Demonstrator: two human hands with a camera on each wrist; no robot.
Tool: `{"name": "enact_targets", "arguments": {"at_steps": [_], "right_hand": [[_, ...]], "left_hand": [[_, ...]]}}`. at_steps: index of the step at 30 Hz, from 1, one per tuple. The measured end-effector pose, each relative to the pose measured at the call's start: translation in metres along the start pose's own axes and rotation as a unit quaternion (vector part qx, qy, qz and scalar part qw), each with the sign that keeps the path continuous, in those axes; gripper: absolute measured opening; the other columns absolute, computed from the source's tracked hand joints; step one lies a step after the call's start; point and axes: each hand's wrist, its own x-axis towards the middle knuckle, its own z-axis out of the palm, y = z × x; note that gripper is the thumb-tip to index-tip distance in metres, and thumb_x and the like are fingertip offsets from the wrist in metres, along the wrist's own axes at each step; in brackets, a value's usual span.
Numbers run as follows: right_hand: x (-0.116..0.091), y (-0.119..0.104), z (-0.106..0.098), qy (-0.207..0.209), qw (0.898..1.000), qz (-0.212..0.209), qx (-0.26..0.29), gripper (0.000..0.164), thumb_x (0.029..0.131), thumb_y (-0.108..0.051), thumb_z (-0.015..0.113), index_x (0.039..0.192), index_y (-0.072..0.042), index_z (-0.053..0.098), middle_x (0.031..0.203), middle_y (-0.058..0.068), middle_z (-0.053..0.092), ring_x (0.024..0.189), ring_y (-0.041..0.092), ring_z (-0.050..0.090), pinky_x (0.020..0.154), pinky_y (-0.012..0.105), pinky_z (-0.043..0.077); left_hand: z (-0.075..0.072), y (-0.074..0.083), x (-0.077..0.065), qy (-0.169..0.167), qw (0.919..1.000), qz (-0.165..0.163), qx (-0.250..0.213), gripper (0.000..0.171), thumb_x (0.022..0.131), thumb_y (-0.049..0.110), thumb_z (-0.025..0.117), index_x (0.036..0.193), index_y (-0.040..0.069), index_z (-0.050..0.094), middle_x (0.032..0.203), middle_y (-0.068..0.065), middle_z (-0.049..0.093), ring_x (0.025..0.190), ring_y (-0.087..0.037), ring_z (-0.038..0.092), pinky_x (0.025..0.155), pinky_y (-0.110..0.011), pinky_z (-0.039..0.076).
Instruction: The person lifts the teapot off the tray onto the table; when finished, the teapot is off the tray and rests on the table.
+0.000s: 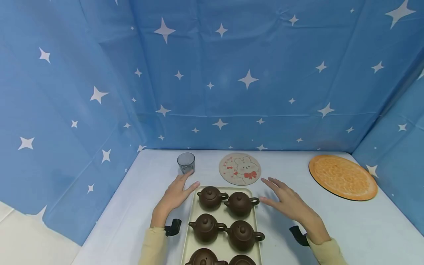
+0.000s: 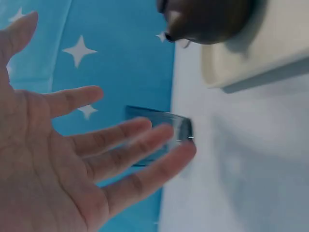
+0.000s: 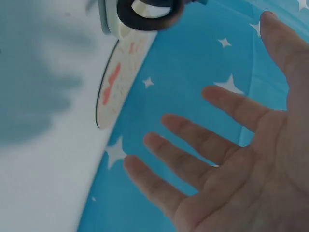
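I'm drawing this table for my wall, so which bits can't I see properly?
- Head: the bottom edge cuts off the two nearest teapots and the near end of the tray.
- Head: the red writing on the round bunny mat is too small to read.
- Left wrist: the left hand hides part of the glass.
- Right wrist: the top edge cuts off most of whatever has the dark handle.

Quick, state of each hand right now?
Left hand: open, fingers spread, holding nothing.
Right hand: open, fingers spread, holding nothing.
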Motion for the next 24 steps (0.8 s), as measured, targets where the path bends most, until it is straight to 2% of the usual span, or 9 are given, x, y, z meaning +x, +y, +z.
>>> {"name": "enact_targets", "arguments": {"at_steps": [3,5,8,10,12,15,20,24], "right_hand": [[0.005,0.001,0.007,-0.009,0.999,-0.025,0.038,0.069,0.088,-0.050,0.062,0.142,-0.009,0.047,0.140,0.024,0.046,0.126,0.044,0.046,0.095,0.063,0.044],[0.008,0.002,0.012,-0.017,0.997,-0.038,0.062,0.068,0.087,-0.045,0.065,0.141,-0.008,0.047,0.139,0.021,0.048,0.126,0.041,0.047,0.099,0.061,0.044],[0.012,0.003,0.019,-0.031,0.994,-0.049,0.092,0.066,0.086,-0.039,0.069,0.140,-0.006,0.048,0.139,0.018,0.050,0.128,0.039,0.047,0.102,0.058,0.043],[0.013,0.004,0.024,-0.037,0.992,-0.053,0.107,0.065,0.085,-0.036,0.070,0.138,-0.004,0.050,0.138,0.018,0.052,0.126,0.039,0.048,0.102,0.057,0.043],[0.014,0.004,0.028,-0.045,0.990,-0.057,0.122,0.064,0.084,-0.034,0.071,0.137,-0.003,0.051,0.136,0.018,0.053,0.123,0.039,0.051,0.100,0.056,0.046],[0.016,0.004,0.033,-0.058,0.987,-0.075,0.132,0.064,0.084,-0.035,0.072,0.134,0.001,0.053,0.132,0.020,0.056,0.117,0.041,0.055,0.095,0.054,0.050],[0.019,0.005,0.041,-0.069,0.983,-0.096,0.142,0.064,0.082,-0.034,0.074,0.130,0.003,0.055,0.127,0.019,0.060,0.112,0.036,0.060,0.093,0.050,0.052],[0.020,0.006,0.046,-0.066,0.981,-0.097,0.153,0.059,0.080,-0.027,0.077,0.127,0.002,0.058,0.121,0.014,0.065,0.106,0.029,0.065,0.092,0.045,0.054]], "left_hand": [[0.003,-0.012,0.006,-0.018,0.9967,-0.007,-0.079,0.063,0.095,0.048,0.050,0.148,0.015,0.038,0.136,-0.021,0.050,0.115,-0.038,0.055,0.091,-0.055,0.051],[0.007,-0.020,0.010,-0.032,0.9893,-0.028,-0.139,0.061,0.096,0.043,0.051,0.147,0.012,0.039,0.130,-0.023,0.053,0.106,-0.036,0.060,0.077,-0.048,0.058],[0.012,-0.029,0.014,-0.050,0.9693,-0.072,-0.230,0.061,0.096,0.039,0.053,0.145,0.006,0.039,0.125,-0.026,0.055,0.097,-0.036,0.064,0.062,-0.042,0.062],[0.015,-0.034,0.016,-0.055,0.9580,-0.092,-0.266,0.060,0.096,0.036,0.054,0.144,0.003,0.039,0.121,-0.028,0.055,0.092,-0.035,0.065,0.061,-0.042,0.062],[0.018,-0.037,0.017,-0.061,0.9498,-0.105,-0.288,0.059,0.096,0.034,0.054,0.143,0.001,0.039,0.118,-0.029,0.055,0.088,-0.033,0.066,0.062,-0.042,0.062],[0.021,-0.041,0.018,-0.066,0.9419,-0.113,-0.309,0.056,0.097,0.031,0.053,0.141,-0.001,0.041,0.114,-0.029,0.056,0.087,-0.029,0.066,0.064,-0.042,0.062],[0.025,-0.045,0.019,-0.085,0.9355,-0.116,-0.323,0.055,0.097,0.031,0.053,0.138,-0.005,0.043,0.113,-0.026,0.057,0.085,-0.024,0.065,0.063,-0.042,0.062],[0.028,-0.047,0.020,-0.092,0.9315,-0.124,-0.329,0.052,0.098,0.028,0.052,0.134,-0.009,0.045,0.110,-0.024,0.058,0.081,-0.023,0.064,0.062,-0.042,0.062]]}}
